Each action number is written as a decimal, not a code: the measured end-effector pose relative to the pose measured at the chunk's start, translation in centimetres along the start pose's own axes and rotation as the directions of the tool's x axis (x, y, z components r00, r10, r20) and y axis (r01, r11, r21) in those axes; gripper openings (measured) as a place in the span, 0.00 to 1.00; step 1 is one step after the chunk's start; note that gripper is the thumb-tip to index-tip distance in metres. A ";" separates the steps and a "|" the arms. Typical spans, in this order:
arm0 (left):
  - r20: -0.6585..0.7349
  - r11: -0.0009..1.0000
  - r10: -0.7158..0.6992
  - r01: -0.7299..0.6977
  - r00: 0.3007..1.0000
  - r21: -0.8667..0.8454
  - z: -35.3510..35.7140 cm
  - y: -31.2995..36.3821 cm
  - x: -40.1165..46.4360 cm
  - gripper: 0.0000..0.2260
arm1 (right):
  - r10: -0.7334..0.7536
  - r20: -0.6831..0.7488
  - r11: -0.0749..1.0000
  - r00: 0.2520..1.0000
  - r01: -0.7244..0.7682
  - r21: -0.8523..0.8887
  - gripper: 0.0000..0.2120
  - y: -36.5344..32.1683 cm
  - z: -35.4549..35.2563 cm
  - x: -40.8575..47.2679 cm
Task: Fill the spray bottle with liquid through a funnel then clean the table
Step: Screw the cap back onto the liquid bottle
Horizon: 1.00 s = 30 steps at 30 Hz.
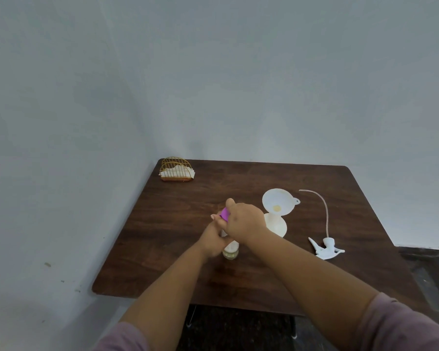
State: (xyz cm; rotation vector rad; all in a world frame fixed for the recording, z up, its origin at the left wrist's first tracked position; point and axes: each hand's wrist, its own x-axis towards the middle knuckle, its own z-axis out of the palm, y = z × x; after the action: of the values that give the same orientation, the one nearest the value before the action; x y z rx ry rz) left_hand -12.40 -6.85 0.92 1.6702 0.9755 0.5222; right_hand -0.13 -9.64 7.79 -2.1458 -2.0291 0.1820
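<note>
A clear liquid bottle (230,251) with a purple cap (224,214) stands near the middle of the dark wooden table (162,224). My left hand (213,240) grips the bottle's body. My right hand (243,221) is curled round the purple cap on top. To the right stands the white spray bottle (276,225) with a white funnel (278,201) set in its neck. The spray head (326,248) with its thin tube (325,211) lies on the table further right, apart from both hands.
A gold wire napkin holder (176,170) with white napkins stands at the table's far left corner. Grey walls close in behind and to the left. The floor beyond the table's right edge is dark.
</note>
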 end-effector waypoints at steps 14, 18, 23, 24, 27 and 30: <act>-0.216 0.973 -0.175 0.203 0.961 0.113 1.2 1.1 -0.5 0.31 | -0.028 0.220 0.845 0.975 -0.095 0.526 0.38 1.4 0.3 -0.7; -0.156 0.965 -0.178 0.203 0.972 0.166 0.3 1.6 0.2 0.17 | -0.051 0.227 0.869 0.973 -0.069 0.489 0.34 1.2 0.4 0.4; -0.107 0.963 -0.170 0.188 0.980 0.190 -2.8 2.8 2.6 0.22 | -0.093 0.218 0.903 0.971 -0.010 0.429 0.29 0.4 -1.3 4.2; -0.118 0.970 -0.160 0.178 0.980 0.163 -3.8 3.0 3.4 0.22 | -0.102 0.208 0.907 0.973 0.004 0.422 0.30 0.1 -1.6 5.2; -0.101 0.988 -0.145 0.149 0.984 0.034 -6.5 3.9 6.7 0.22 | -0.135 0.165 0.926 0.977 0.065 0.372 0.30 -0.4 -2.7 9.3; -0.143 0.976 -0.126 0.148 0.982 0.162 -8.6 4.7 10.3 0.22 | -0.106 0.155 0.926 0.982 0.041 0.376 0.32 -0.1 -3.3 13.6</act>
State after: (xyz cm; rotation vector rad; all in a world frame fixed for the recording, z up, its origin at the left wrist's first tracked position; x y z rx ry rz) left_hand -11.46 6.08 6.70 1.7216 1.2535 0.4707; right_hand 1.24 3.81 11.50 -1.8702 -1.9646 0.7053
